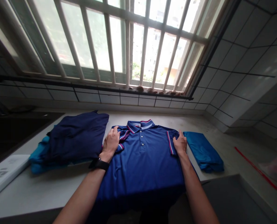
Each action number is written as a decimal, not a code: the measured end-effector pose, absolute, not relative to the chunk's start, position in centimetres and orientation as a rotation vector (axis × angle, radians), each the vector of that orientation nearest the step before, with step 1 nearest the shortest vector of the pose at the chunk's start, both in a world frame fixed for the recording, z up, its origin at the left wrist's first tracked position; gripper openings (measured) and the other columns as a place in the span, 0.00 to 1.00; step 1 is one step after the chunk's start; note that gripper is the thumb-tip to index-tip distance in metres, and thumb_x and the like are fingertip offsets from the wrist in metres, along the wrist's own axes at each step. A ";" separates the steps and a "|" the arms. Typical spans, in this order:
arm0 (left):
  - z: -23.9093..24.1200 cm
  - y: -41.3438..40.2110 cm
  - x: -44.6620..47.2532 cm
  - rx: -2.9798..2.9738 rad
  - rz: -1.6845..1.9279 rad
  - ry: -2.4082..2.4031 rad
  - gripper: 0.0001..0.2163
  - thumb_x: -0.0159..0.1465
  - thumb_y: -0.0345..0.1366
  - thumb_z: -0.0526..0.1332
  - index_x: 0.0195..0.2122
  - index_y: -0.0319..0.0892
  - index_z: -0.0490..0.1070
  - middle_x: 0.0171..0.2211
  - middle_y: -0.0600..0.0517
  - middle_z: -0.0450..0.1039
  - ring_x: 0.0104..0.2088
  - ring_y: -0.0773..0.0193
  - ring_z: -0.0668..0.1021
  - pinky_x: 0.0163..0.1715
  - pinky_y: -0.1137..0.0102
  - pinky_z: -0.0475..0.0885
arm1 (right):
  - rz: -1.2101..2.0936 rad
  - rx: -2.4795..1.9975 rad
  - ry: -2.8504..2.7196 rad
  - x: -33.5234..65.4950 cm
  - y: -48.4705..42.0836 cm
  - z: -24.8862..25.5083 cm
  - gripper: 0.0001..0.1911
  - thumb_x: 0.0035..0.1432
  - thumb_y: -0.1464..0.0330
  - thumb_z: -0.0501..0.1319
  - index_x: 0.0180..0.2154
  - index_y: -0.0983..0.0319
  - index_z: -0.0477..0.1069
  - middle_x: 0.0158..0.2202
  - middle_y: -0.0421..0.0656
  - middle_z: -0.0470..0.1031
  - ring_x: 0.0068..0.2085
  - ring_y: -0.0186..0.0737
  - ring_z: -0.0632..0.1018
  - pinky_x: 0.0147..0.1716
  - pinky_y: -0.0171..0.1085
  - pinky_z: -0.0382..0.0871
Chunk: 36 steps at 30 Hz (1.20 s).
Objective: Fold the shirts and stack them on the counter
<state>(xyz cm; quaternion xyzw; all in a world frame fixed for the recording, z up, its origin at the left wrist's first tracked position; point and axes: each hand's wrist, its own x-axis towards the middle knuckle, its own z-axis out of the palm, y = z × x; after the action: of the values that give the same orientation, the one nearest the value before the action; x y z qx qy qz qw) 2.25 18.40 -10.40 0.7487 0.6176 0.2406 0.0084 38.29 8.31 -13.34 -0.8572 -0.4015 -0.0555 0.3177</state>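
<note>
A blue polo shirt [150, 165] lies front up on the counter, its lower part hanging over the near edge. Red and white stripes trim its collar and sleeve cuffs, and the buttons run down the placket. At the shirt's left sleeve edge, my left hand [112, 140], with a black band on the wrist, has its fingers closed on the cloth. My right hand [180, 142] grips the sleeve on the right, which is turned inward over the body of the shirt. Both fingertips are partly hidden in the fabric.
A pile of dark navy clothes [78, 137] with teal cloth beneath is to the left, near a white box [6, 171]. Right of the shirt is a folded teal garment [203, 151]. A red strip [256, 168] lies farther right. Behind the counter [47, 189] stands a barred window [129, 46].
</note>
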 end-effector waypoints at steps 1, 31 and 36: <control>-10.5 18.5 2.2 2.287 0.769 1.943 0.21 0.72 0.38 0.56 0.63 0.35 0.66 0.53 0.36 0.77 0.50 0.50 0.82 0.47 0.63 0.76 | -0.113 -2.261 -1.059 38.3 8.4 -13.3 0.35 0.60 0.71 0.56 0.69 0.68 0.62 0.57 0.53 0.78 0.55 0.53 0.76 0.58 0.44 0.66; -9.6 17.8 2.4 2.330 0.704 1.783 0.12 0.69 0.40 0.56 0.44 0.43 0.78 0.53 0.44 0.77 0.46 0.57 0.82 0.44 0.70 0.74 | 0.016 -2.245 -1.007 37.8 8.1 -11.9 0.07 0.59 0.67 0.62 0.41 0.59 0.75 0.42 0.51 0.83 0.45 0.52 0.82 0.42 0.41 0.71; -9.6 18.1 2.4 2.308 0.536 1.799 0.11 0.70 0.40 0.55 0.44 0.43 0.76 0.39 0.44 0.82 0.42 0.54 0.83 0.39 0.68 0.72 | -0.077 -2.132 -1.207 38.0 7.8 -12.4 0.29 0.52 0.76 0.55 0.55 0.56 0.76 0.50 0.49 0.81 0.49 0.52 0.81 0.46 0.43 0.71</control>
<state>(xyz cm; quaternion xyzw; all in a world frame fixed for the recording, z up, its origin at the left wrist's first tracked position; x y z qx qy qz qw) 2.44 18.08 -9.55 0.7731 0.6026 0.1794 0.0836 38.02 7.75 -12.42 -0.8184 -0.4635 -0.0296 0.3383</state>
